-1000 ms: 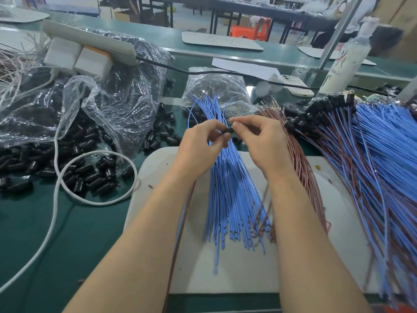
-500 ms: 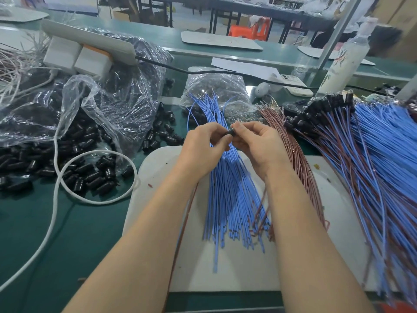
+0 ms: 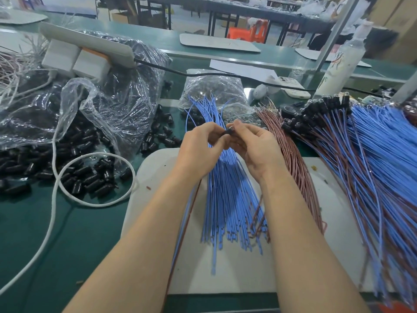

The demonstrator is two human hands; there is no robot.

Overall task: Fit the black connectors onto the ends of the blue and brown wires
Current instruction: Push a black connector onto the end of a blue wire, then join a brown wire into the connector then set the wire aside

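Where spilled from a clear plastic bag [image 3: 108, 105] onto the green bench [image 3: 33, 222] at far left, lay heaped as loose black connectors [image 3: 74, 175]. Judged small, light and rigid, with a smooth barrel liable to slip; best taken across the barrel between thumb and forefinger, never by the open end.

Reached up and inward from lower left with the left hand [image 3: 198, 150], wrist raised clear of the white mat [image 3: 225, 274]. Pinched one connector [image 3: 226, 132] between curled thumb and forefinger, remaining fingers tucked beneath.

Met at that same connector from the other side by the right hand [image 3: 255, 150], forearm angled in from lower right. Pressed fingertips together at its right end, apparently feeding in a wire tip; hidden by the fingers, so not confirmed.

Lay fanned on the mat directly beneath both hands as blue wires [image 3: 225, 199]. Judged thin, limp and springy; to be gripped close to the bare tip to prevent buckling on insertion.

Lay just beside these, to the right, as brown wires [image 3: 295, 168]; same handling applied.

Piled at far right as finished leads [image 3: 365, 159], black connectors already fitted at the upper ends.
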